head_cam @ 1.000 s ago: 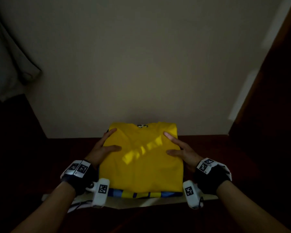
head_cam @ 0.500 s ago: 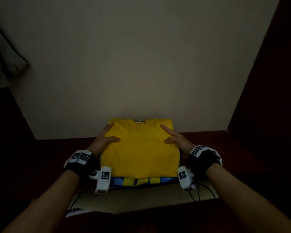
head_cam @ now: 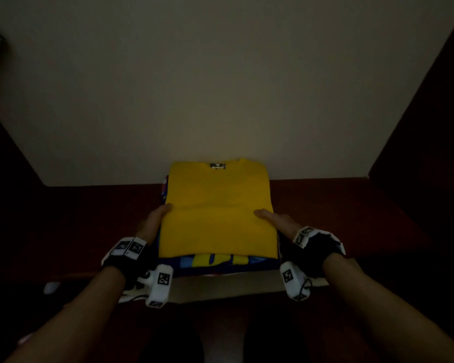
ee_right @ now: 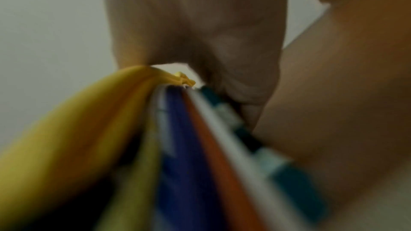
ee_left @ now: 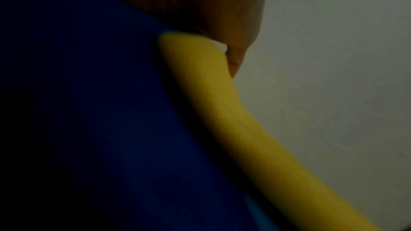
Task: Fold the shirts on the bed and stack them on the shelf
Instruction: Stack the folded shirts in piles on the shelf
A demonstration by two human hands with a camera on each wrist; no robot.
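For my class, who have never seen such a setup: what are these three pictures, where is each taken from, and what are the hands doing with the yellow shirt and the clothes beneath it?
No machine here: a person wears one camera on the head and one on each wrist. The head view looks down at both arms, whose white tagged blocks are the wrist cameras. A folded yellow shirt tops a stack of folded shirts on a dark reddish shelf against a pale wall. The left hand and right hand grip the stack's sides, thumbs on top. The left wrist view shows a thumb on the yellow edge over blue cloth. The right wrist view shows thumb and fingers pinching several coloured layers.
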